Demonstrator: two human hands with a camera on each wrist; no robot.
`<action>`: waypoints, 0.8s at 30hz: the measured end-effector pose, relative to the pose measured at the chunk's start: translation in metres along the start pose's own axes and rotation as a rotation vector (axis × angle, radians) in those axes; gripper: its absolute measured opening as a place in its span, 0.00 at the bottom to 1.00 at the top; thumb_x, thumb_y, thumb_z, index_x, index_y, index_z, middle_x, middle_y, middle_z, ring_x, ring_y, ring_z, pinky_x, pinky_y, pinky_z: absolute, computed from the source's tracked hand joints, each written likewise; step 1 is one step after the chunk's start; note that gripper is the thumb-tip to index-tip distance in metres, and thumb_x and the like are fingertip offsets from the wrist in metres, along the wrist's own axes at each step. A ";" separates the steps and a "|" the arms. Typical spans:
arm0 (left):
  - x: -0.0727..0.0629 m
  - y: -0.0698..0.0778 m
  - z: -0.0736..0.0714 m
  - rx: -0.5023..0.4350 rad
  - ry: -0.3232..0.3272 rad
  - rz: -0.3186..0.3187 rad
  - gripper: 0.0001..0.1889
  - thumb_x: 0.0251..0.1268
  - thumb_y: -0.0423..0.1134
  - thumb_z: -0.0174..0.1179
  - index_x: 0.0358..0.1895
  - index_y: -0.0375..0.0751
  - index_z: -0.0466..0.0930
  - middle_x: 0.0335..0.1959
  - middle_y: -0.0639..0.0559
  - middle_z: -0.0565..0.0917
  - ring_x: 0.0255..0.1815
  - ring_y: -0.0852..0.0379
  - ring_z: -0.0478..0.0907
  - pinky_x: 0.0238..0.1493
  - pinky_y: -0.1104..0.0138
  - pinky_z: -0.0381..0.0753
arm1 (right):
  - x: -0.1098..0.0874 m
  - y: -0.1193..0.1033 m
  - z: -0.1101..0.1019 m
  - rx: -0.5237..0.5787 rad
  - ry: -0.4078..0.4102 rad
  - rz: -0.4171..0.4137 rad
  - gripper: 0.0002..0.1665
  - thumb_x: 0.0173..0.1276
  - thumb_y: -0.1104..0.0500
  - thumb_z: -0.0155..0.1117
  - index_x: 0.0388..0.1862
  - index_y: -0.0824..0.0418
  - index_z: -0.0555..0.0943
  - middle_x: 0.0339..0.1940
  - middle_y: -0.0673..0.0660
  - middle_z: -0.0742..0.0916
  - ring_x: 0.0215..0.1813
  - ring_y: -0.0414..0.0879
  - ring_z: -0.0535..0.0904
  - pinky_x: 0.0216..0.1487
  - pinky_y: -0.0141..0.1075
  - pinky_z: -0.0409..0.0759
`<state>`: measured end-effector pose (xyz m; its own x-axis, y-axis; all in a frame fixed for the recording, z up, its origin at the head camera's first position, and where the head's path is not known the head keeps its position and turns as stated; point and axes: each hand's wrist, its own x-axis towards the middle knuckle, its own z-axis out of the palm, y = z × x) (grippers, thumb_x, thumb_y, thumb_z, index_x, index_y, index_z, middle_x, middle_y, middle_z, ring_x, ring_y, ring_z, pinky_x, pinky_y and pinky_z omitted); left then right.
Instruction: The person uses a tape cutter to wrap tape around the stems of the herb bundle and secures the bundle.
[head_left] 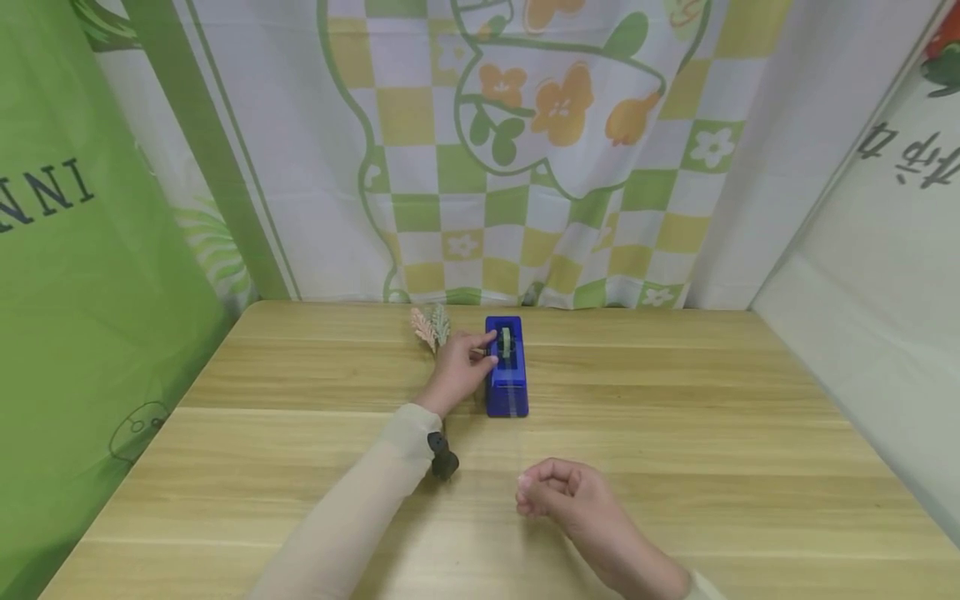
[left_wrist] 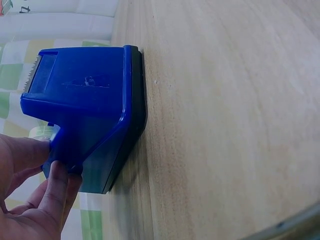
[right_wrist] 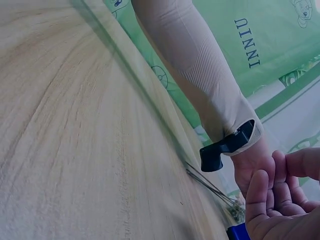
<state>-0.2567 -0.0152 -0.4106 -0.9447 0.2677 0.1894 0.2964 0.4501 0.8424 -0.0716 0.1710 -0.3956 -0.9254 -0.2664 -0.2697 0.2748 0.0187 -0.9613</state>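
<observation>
A blue tape dispenser stands towards the back of the table, holding a roll of clear tape. My left hand grips the dispenser from its left side, thumb and fingers at the opening by the roll. The left wrist view shows the dispenser's serrated cutting edge and the left fingers against its side. Closer to me, my right hand pinches the end of a clear tape strip, faintly visible running from the dispenser. In the right wrist view the right thumb and fingertips are curled together.
Artificial sprigs, one pink and one green, lie left of the dispenser, partly under the left arm. A black wrist camera sits on the left sleeve. Patterned curtains hang behind the wooden table.
</observation>
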 end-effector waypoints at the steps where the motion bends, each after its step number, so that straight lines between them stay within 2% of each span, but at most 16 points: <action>1: 0.000 0.000 0.000 0.001 -0.004 -0.003 0.24 0.74 0.31 0.63 0.71 0.38 0.76 0.58 0.33 0.79 0.56 0.39 0.85 0.56 0.55 0.88 | 0.000 0.001 0.000 0.003 0.000 0.000 0.13 0.74 0.59 0.67 0.47 0.69 0.81 0.36 0.50 0.90 0.42 0.41 0.86 0.53 0.35 0.87; 5: -0.002 0.002 -0.004 0.009 -0.021 0.005 0.23 0.76 0.31 0.60 0.71 0.35 0.76 0.58 0.32 0.82 0.57 0.39 0.85 0.59 0.53 0.87 | -0.002 0.002 -0.002 0.012 0.003 0.006 0.12 0.74 0.58 0.67 0.47 0.67 0.81 0.36 0.49 0.91 0.42 0.41 0.86 0.53 0.35 0.87; 7: -0.003 0.003 -0.011 0.039 0.002 0.018 0.21 0.77 0.30 0.59 0.69 0.32 0.78 0.56 0.33 0.85 0.55 0.40 0.86 0.58 0.53 0.87 | -0.003 0.003 -0.003 0.016 0.005 0.007 0.12 0.74 0.58 0.67 0.47 0.67 0.81 0.36 0.49 0.90 0.42 0.41 0.86 0.53 0.35 0.87; 9: -0.005 0.004 -0.020 0.081 0.046 0.001 0.19 0.76 0.30 0.57 0.66 0.30 0.79 0.50 0.34 0.88 0.47 0.44 0.87 0.50 0.57 0.88 | -0.003 0.003 -0.002 0.018 0.001 0.003 0.12 0.74 0.58 0.67 0.47 0.67 0.80 0.36 0.49 0.90 0.42 0.41 0.86 0.53 0.35 0.87; 12: -0.009 0.003 -0.036 0.151 0.107 -0.081 0.17 0.73 0.28 0.57 0.60 0.26 0.81 0.38 0.38 0.87 0.29 0.52 0.82 0.31 0.65 0.83 | -0.003 0.002 -0.001 0.015 -0.012 -0.014 0.11 0.74 0.59 0.67 0.46 0.67 0.80 0.36 0.49 0.90 0.42 0.41 0.86 0.53 0.35 0.86; 14: -0.012 0.001 -0.044 0.178 0.089 -0.162 0.08 0.73 0.29 0.56 0.45 0.26 0.82 0.26 0.45 0.81 0.19 0.58 0.72 0.21 0.70 0.72 | -0.002 0.002 0.000 0.007 -0.017 -0.027 0.10 0.74 0.59 0.67 0.45 0.66 0.81 0.36 0.49 0.90 0.42 0.41 0.86 0.53 0.35 0.86; 15: -0.013 0.000 -0.047 0.191 0.067 -0.196 0.08 0.74 0.29 0.56 0.36 0.29 0.81 0.22 0.48 0.76 0.16 0.59 0.67 0.18 0.71 0.68 | -0.002 0.001 0.000 0.003 -0.016 -0.032 0.10 0.73 0.60 0.67 0.45 0.66 0.81 0.36 0.49 0.90 0.42 0.41 0.86 0.53 0.35 0.86; 16: -0.014 -0.001 -0.050 0.201 0.044 -0.224 0.12 0.74 0.30 0.56 0.28 0.32 0.77 0.18 0.52 0.71 0.14 0.61 0.63 0.17 0.72 0.64 | -0.002 0.001 0.000 0.000 -0.013 -0.035 0.10 0.73 0.60 0.67 0.45 0.66 0.81 0.35 0.49 0.90 0.41 0.41 0.86 0.53 0.35 0.86; 18: -0.015 -0.005 -0.052 0.226 -0.004 -0.263 0.22 0.75 0.32 0.56 0.18 0.41 0.66 0.13 0.57 0.63 0.12 0.62 0.58 0.15 0.72 0.59 | -0.001 0.000 -0.001 -0.003 -0.006 -0.033 0.09 0.73 0.60 0.67 0.45 0.66 0.81 0.35 0.49 0.90 0.41 0.41 0.86 0.53 0.35 0.87; 19: -0.016 -0.006 -0.052 0.232 -0.026 -0.280 0.25 0.75 0.32 0.57 0.15 0.44 0.60 0.11 0.58 0.59 0.12 0.62 0.56 0.14 0.71 0.57 | -0.002 -0.001 -0.001 -0.003 -0.002 -0.030 0.09 0.73 0.60 0.67 0.44 0.66 0.81 0.35 0.49 0.90 0.41 0.41 0.86 0.53 0.35 0.87; 20: -0.017 -0.008 -0.052 0.241 -0.037 -0.289 0.27 0.75 0.33 0.58 0.14 0.46 0.60 0.10 0.59 0.58 0.12 0.62 0.56 0.14 0.71 0.57 | -0.002 -0.001 -0.002 -0.001 0.000 -0.026 0.09 0.73 0.60 0.67 0.44 0.66 0.81 0.35 0.49 0.90 0.41 0.41 0.86 0.53 0.35 0.87; 24: -0.020 -0.011 -0.048 0.240 -0.061 -0.321 0.23 0.68 0.32 0.65 0.16 0.45 0.64 0.12 0.57 0.64 0.14 0.60 0.61 0.15 0.71 0.64 | -0.002 -0.002 -0.003 0.004 0.005 -0.014 0.10 0.73 0.59 0.68 0.44 0.65 0.81 0.34 0.48 0.90 0.41 0.40 0.86 0.53 0.35 0.87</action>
<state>-0.2473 -0.0660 -0.3992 -0.9867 0.1280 -0.1003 0.0190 0.7033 0.7106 -0.0709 0.1742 -0.3928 -0.9304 -0.2616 -0.2569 0.2632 0.0112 -0.9647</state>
